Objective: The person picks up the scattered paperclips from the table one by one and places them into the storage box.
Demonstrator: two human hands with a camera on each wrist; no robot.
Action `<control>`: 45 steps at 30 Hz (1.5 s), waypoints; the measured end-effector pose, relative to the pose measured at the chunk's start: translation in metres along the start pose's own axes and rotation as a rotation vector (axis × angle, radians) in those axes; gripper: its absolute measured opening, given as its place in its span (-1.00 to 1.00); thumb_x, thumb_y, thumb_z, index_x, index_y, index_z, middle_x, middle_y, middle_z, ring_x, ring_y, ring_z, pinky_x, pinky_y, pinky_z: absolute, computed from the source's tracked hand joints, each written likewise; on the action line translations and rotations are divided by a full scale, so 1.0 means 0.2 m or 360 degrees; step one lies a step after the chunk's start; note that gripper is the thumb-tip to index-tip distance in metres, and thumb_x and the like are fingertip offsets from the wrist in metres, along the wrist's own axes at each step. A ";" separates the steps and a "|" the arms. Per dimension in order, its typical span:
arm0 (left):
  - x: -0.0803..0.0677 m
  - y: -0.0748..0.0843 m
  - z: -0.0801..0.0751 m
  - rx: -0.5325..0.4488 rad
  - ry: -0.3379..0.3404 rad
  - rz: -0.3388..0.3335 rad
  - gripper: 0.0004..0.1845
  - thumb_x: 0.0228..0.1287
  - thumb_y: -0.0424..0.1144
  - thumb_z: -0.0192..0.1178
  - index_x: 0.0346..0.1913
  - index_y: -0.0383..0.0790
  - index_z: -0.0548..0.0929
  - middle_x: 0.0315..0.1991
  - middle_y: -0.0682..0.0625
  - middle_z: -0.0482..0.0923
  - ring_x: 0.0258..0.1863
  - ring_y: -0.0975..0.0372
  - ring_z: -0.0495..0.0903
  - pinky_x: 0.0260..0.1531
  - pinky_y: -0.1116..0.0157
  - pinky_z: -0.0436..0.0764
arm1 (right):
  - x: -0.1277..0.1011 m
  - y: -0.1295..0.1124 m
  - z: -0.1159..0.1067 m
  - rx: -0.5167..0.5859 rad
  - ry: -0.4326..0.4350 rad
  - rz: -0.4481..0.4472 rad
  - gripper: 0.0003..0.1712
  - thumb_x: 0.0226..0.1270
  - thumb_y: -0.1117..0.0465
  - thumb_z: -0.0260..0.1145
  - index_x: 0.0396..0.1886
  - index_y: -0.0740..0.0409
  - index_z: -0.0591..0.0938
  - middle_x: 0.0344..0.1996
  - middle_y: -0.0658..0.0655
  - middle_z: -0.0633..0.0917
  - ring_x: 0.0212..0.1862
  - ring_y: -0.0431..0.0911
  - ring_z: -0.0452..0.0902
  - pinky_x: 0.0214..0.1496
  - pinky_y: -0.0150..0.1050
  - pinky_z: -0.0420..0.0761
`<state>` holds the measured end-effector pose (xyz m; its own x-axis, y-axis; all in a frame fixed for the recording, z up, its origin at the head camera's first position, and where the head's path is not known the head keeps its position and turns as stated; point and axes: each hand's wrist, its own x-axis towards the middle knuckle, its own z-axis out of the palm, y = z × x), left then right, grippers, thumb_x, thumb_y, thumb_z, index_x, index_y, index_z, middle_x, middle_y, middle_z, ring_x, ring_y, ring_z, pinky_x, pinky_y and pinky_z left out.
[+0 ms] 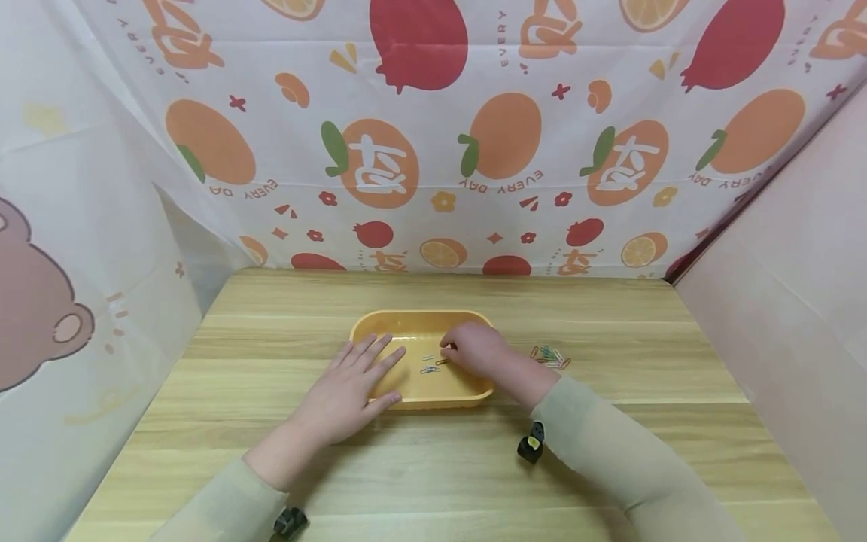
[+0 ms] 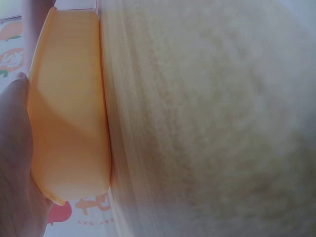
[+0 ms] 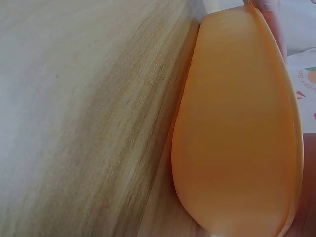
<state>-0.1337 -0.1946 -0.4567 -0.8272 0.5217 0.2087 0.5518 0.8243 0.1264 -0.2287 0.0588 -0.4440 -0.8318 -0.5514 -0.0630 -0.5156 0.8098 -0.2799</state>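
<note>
1. Orange tray (image 1: 379, 322) sits mid-bench (image 1: 609, 316), long side facing the person.
2. Left hand (image 1: 352, 391): grip wide, fingers straight and spread, lying flat over the tray's near-left rim, fingertips reaching inside. Holds nothing.
3. Right hand (image 1: 474, 350): over the tray's right end, fingers curled, tips bunched together at a paper clip (image 1: 443, 361) on the tray floor. Narrow pinch-type grip; can't tell if the clip is off the floor or not.
4. A few more clips in tray (image 1: 429, 368) lie loose on the floor just left of that right-hand pinch, between the two hands.
5. Small pile of coloured clips (image 1: 550, 356) lies on the bench just right of the tray, beside the right wrist, apart from the tray wall.
6. Left wrist view: tray outer wall (image 2: 69, 113) resting on the bench wood (image 2: 207, 123), hand edge against the rim; blurred.
7. Right wrist view: tray outer wall (image 3: 237, 128) on the bench (image 3: 89, 108), a fingertip (image 3: 270, 10) over the rim at top.
8. Fruit-print cloth (image 1: 474, 113) hangs behind the bench; pale green sleeves (image 1: 609, 444) on both arms.
</note>
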 end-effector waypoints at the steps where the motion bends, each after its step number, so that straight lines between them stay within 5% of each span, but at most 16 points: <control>1: 0.00 0.00 0.00 0.0008 -0.0002 0.0002 -0.26 0.43 0.28 -0.01 0.56 0.06 0.18 0.56 -0.10 0.06 0.53 -0.07 0.02 0.47 -0.14 0.00 | 0.00 0.00 0.00 0.0016 0.0017 0.0006 -0.79 0.39 0.06 0.33 -0.12 -0.02 0.80 -0.20 -0.09 0.76 -0.14 -0.18 0.62 0.01 -0.21 0.61; 11: 0.00 0.01 0.00 0.0019 0.0011 -0.0002 -0.26 0.42 0.26 0.02 0.55 0.07 0.19 0.55 -0.10 0.08 0.52 -0.07 0.04 0.45 -0.16 0.05 | -0.03 0.05 -0.01 0.0236 0.0247 0.0019 -0.70 0.38 0.00 0.34 0.00 0.01 0.77 -0.33 -0.11 0.69 -0.28 -0.22 0.53 -0.16 -0.26 0.59; 17: 0.00 0.01 0.00 0.0014 -0.0010 -0.0011 -0.25 0.43 0.26 0.01 0.56 0.08 0.16 0.56 -0.09 0.06 0.53 -0.05 0.01 0.47 -0.14 0.00 | -0.10 0.09 -0.01 0.0438 0.0496 -0.0031 -0.71 0.36 0.03 0.37 -0.03 0.05 0.77 -0.40 -0.12 0.65 -0.37 -0.22 0.48 -0.32 -0.32 0.55; 26: 0.00 0.01 0.01 0.0028 -0.0040 -0.0011 -0.25 0.44 0.30 -0.07 0.57 0.09 0.12 0.57 -0.09 0.03 0.54 -0.05 -0.01 0.48 -0.12 -0.02 | -0.24 0.19 -0.03 0.0654 0.0728 0.0072 -0.70 0.33 0.03 0.40 -0.04 0.07 0.78 -0.46 -0.11 0.62 -0.41 -0.19 0.46 -0.45 -0.31 0.52; 36: 0.00 0.01 -0.01 0.0027 -0.0028 -0.0005 -0.25 0.45 0.33 -0.13 0.57 0.09 0.13 0.56 -0.08 0.04 0.53 -0.04 0.00 0.48 -0.12 -0.02 | -0.39 0.36 -0.04 0.0734 0.0801 0.0198 -0.70 0.33 0.08 0.40 -0.02 0.08 0.77 -0.42 -0.05 0.63 -0.36 -0.15 0.48 -0.38 -0.31 0.56; 45: 0.00 0.00 0.00 0.0028 -0.0025 0.0004 -0.27 0.44 0.29 -0.05 0.56 0.11 0.15 0.56 -0.08 0.05 0.53 -0.06 0.03 0.46 -0.16 0.02 | -0.59 0.55 0.02 0.0692 0.0709 0.0351 -0.68 0.37 0.06 0.37 0.03 0.09 0.75 -0.26 -0.02 0.72 -0.24 -0.14 0.58 -0.22 -0.19 0.63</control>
<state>-0.1342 -0.1935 -0.4572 -0.8275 0.5270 0.1934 0.5520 0.8268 0.1087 -0.1861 0.2129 -0.4710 -0.9620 -0.1703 0.2134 -0.2711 0.6883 -0.6729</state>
